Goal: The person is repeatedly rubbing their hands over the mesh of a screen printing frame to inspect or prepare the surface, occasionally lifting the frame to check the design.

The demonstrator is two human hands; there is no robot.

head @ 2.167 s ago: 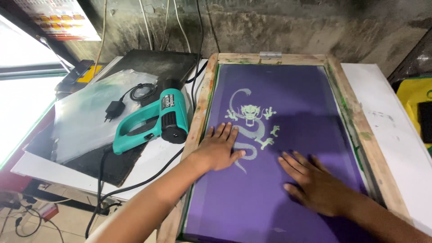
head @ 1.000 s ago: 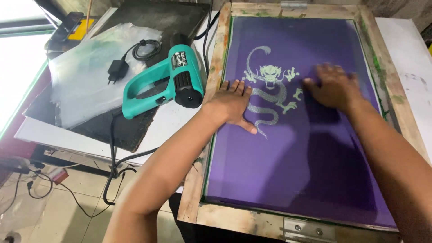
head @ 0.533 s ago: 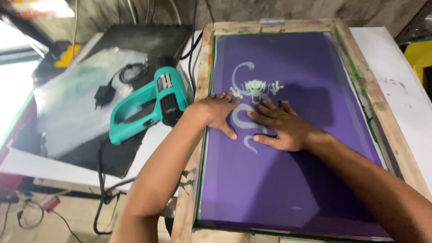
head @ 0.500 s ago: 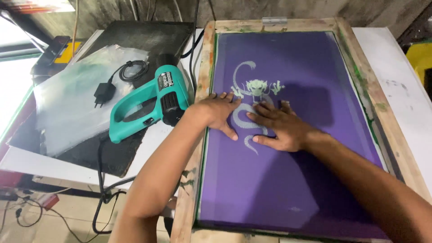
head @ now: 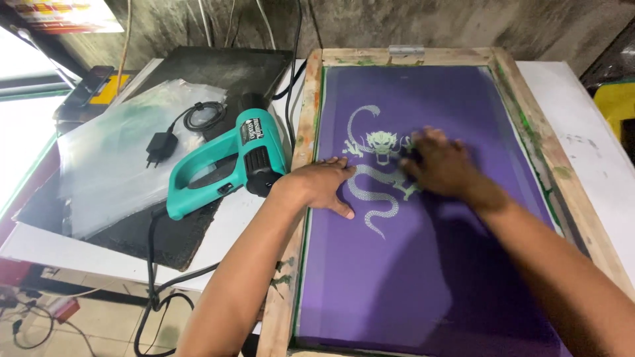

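**Both hands flat on the printing screen, at the dragon stencil**

Head view. A wooden-framed printing screen point(head: 301, 198) lies on the white bench point(head: 589, 152), its long axis running from 12 o'clock to 6 o'clock. The mesh inside the frame is purple and carries a pale dragon stencil point(head: 374, 175) in its upper half; the dragon's body also runs roughly 12 to 6, with the head at the top.

The left hand point(head: 321, 188) rests palm-down on the mesh just inside the frame's left rail, fingers spread and pointing toward 3 o'clock. Its grip is wide and holds nothing. The fingertips touch the left edge of the dragon's body.

The right hand point(head: 440, 165) lies on the mesh at the right side of the stencil, fingers pointing toward 10 o'clock. It is motion-blurred, so the finger spread is uncertain; it appears flat and open, with nothing held. The stencil lies between the two hands: at 3 o'clock from the left hand and at 9 o'clock from the right. Both touch it; neither is clearly nearer.

At 9 o'clock from the screen, just beside the frame, a teal heat gun point(head: 228, 162) lies on its side on a dark board point(head: 159, 238). A clear plastic sheet point(head: 112, 165) and a black plug adapter point(head: 159, 147) lie further toward 9 o'clock.
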